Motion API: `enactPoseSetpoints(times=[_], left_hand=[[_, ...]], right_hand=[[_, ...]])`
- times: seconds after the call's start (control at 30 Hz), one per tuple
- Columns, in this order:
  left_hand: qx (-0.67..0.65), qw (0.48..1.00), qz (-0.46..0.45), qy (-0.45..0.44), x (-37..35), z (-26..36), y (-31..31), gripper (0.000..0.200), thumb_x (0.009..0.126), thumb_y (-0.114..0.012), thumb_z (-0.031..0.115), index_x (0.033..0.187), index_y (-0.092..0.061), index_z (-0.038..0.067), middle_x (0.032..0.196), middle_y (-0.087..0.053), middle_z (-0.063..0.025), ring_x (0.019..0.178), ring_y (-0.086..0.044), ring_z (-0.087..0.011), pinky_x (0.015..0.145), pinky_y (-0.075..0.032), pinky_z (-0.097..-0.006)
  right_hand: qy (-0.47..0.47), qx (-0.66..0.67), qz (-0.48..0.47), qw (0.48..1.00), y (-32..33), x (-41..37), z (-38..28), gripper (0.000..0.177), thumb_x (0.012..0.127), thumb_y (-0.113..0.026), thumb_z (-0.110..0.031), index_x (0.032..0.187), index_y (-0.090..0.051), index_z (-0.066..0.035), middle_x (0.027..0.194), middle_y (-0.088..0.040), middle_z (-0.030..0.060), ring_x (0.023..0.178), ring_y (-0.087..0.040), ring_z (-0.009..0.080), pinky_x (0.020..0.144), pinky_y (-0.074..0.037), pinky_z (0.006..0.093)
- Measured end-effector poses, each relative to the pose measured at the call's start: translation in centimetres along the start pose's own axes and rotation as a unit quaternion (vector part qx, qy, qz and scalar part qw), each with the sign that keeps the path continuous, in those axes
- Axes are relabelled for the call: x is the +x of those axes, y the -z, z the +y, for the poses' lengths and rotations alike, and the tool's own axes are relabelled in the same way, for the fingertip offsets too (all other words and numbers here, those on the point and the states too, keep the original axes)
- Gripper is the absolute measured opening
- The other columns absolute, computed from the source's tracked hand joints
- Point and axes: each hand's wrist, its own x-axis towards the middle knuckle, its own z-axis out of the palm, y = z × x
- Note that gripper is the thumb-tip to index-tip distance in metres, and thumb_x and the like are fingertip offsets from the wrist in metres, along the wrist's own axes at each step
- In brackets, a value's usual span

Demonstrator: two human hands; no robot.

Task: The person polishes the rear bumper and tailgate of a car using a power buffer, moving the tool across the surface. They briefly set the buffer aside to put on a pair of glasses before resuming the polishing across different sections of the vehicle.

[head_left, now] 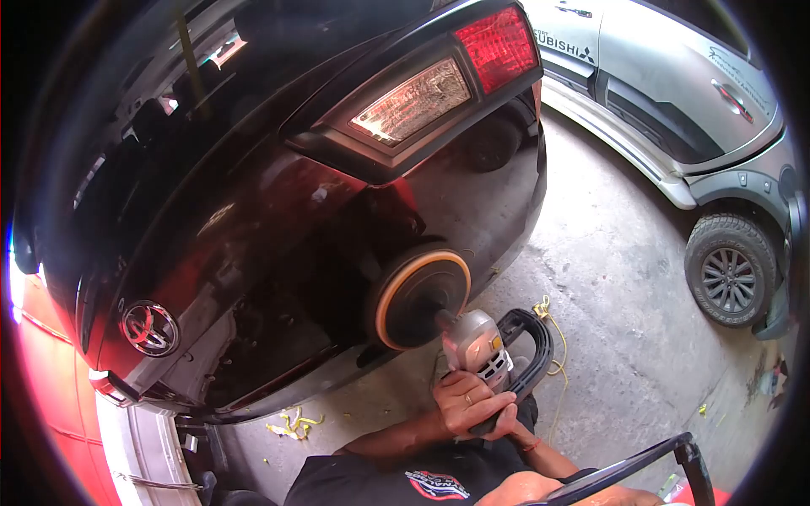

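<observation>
A grey and black polisher point(477, 339) has its round black backing plate and orange-edged pad point(386, 304) against the rear panel of a black car point(278, 244). Wrapped over the polisher's body, just behind its grey head, is my left hand point(462, 402), with a ring on one finger. Close beside it, my right hand point(504, 423) is closed on the rear part of the tool, its fingers partly hidden. A black loop handle point(540, 341) sticks out on the polisher's right side. Above the pad is the car's tail light point(413, 101).
A silver vehicle point(666, 84) with a dark-tyred wheel point(730, 270) stands to the right. A yellow cord point(558, 337) hangs by the loop handle. Yellow strips point(295, 423) lie on the concrete floor point(624, 363). Something red point(59, 363) is at the far left.
</observation>
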Motion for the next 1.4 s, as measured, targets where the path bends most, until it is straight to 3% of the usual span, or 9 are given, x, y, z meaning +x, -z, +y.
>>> enactPoseSetpoints(times=[0.2,0.4,0.67,0.83,0.97,1.03,1.2,1.4], left_hand=[[0.011,1.000,0.016,0.009,-0.2,-0.1,-0.8,0.024,0.064,-0.076,0.013,0.088,-0.076,0.009,0.065,-0.065,-0.0003,0.055,-0.060,-0.0132,0.058,-0.043,-0.0227],[-0.025,0.996,0.088,-0.007,3.5,0.3,-0.8,0.023,0.066,-0.074,0.010,0.089,-0.075,0.008,0.061,-0.061,0.0014,0.054,-0.059,-0.0136,0.056,-0.044,-0.0244],[-0.089,0.979,0.183,-0.029,7.9,1.2,1.2,0.018,0.072,-0.070,0.009,0.088,-0.070,0.000,0.064,-0.062,-0.0036,0.055,-0.058,-0.0179,0.056,-0.044,-0.0317],[-0.117,0.966,0.225,-0.045,9.7,1.0,1.8,0.021,0.069,-0.068,0.007,0.089,-0.071,0.002,0.061,-0.059,-0.0019,0.052,-0.055,-0.0165,0.053,-0.042,-0.0287],[-0.097,0.968,0.227,-0.053,8.3,0.9,1.3,0.023,0.068,-0.068,0.008,0.089,-0.071,0.002,0.059,-0.058,-0.0018,0.049,-0.052,-0.0161,0.054,-0.041,-0.0285],[-0.065,0.972,0.223,-0.034,6.4,1.3,1.0,0.023,0.068,-0.069,0.008,0.090,-0.071,0.002,0.059,-0.058,-0.0019,0.049,-0.053,-0.0161,0.054,-0.041,-0.0285],[-0.042,0.976,0.216,0.002,2.8,2.1,-0.1,0.021,0.071,-0.069,0.008,0.091,-0.070,0.002,0.061,-0.060,-0.0029,0.051,-0.056,-0.0162,0.056,-0.042,-0.0283],[-0.044,0.976,0.212,0.001,4.9,1.9,-0.5,0.021,0.072,-0.069,0.009,0.092,-0.069,0.002,0.061,-0.060,-0.0028,0.051,-0.056,-0.0169,0.056,-0.043,-0.0287]], right_hand=[[0.009,-0.035,-0.029,0.999,0.4,-0.6,-0.3,0.034,0.075,-0.082,-0.014,0.106,-0.071,-0.004,0.100,-0.074,0.0088,0.091,-0.069,0.0207,0.083,-0.053,0.0367],[0.037,-0.103,-0.028,0.994,4.9,-2.0,-6.4,0.034,0.074,-0.083,-0.014,0.105,-0.072,-0.004,0.100,-0.074,0.0093,0.090,-0.069,0.0213,0.082,-0.054,0.0370],[0.142,-0.174,0.076,0.971,8.4,-1.5,-15.9,0.034,0.073,-0.083,-0.014,0.104,-0.072,-0.003,0.099,-0.074,0.0099,0.089,-0.070,0.0221,0.081,-0.054,0.0374],[0.113,-0.168,0.123,0.971,7.7,-1.8,-19.2,0.033,0.074,-0.085,-0.011,0.104,-0.073,-0.005,0.096,-0.075,0.0096,0.087,-0.071,0.0189,0.077,-0.055,0.0339],[0.097,-0.183,0.126,0.970,8.2,-1.9,-17.7,0.037,0.071,-0.087,-0.010,0.104,-0.071,-0.003,0.098,-0.075,0.0089,0.091,-0.070,0.0159,0.079,-0.055,0.0333],[0.065,-0.195,0.082,0.975,9.1,-2.6,-14.2,0.043,0.070,-0.087,-0.011,0.108,-0.069,-0.001,0.098,-0.075,0.0101,0.092,-0.069,0.0157,0.081,-0.055,0.0336],[-0.011,-0.203,0.051,0.978,10.2,-4.5,-8.2,0.055,0.063,-0.077,-0.006,0.117,-0.065,0.000,0.101,-0.075,0.0112,0.093,-0.069,0.0159,0.086,-0.052,0.0313],[0.013,-0.208,0.045,0.977,10.9,-3.2,-10.7,0.053,0.064,-0.082,-0.008,0.114,-0.066,0.000,0.101,-0.075,0.0118,0.093,-0.069,0.0153,0.085,-0.053,0.0323]])
